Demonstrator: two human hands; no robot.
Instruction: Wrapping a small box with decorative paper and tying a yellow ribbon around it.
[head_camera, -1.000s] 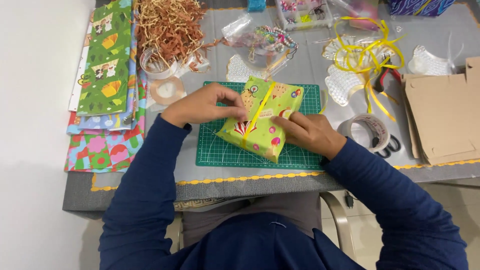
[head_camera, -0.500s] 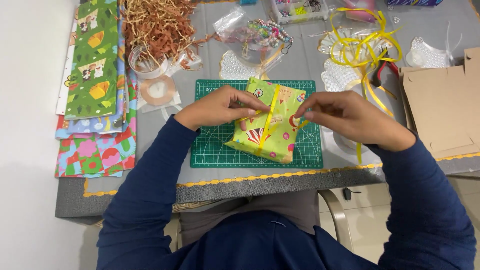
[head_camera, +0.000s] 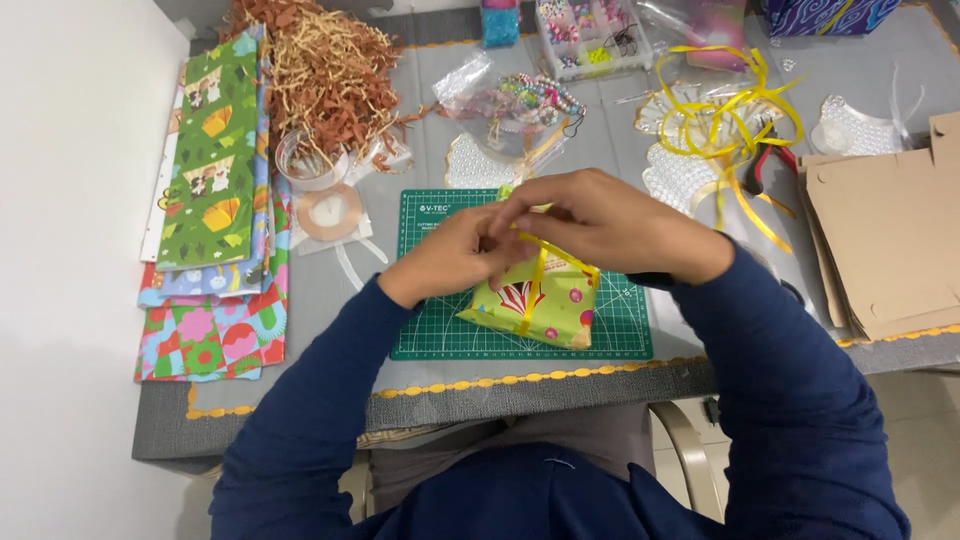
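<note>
A small box wrapped in yellow-green patterned paper (head_camera: 540, 305) lies on a green cutting mat (head_camera: 440, 335) in front of me. A thin yellow ribbon (head_camera: 541, 262) runs around the box. My left hand (head_camera: 452, 255) and my right hand (head_camera: 615, 222) meet above the box's far end, fingers pinched on the ribbon strands. My right hand covers the top of the box and part of the ribbon, so the ribbon's crossing is hidden.
Stacked sheets of patterned wrapping paper (head_camera: 210, 200) lie at the left. Brown paper shreds (head_camera: 325, 70), tape rolls (head_camera: 328, 212), a bag of beads (head_camera: 520, 100), a loose coil of yellow ribbon (head_camera: 725, 110), pliers (head_camera: 768, 160) and flat cardboard pieces (head_camera: 885, 240) surround the mat.
Both hands have come together over the far end of the box, the right hand moving left across it. The ribbon is now drawn up between my fingers.
</note>
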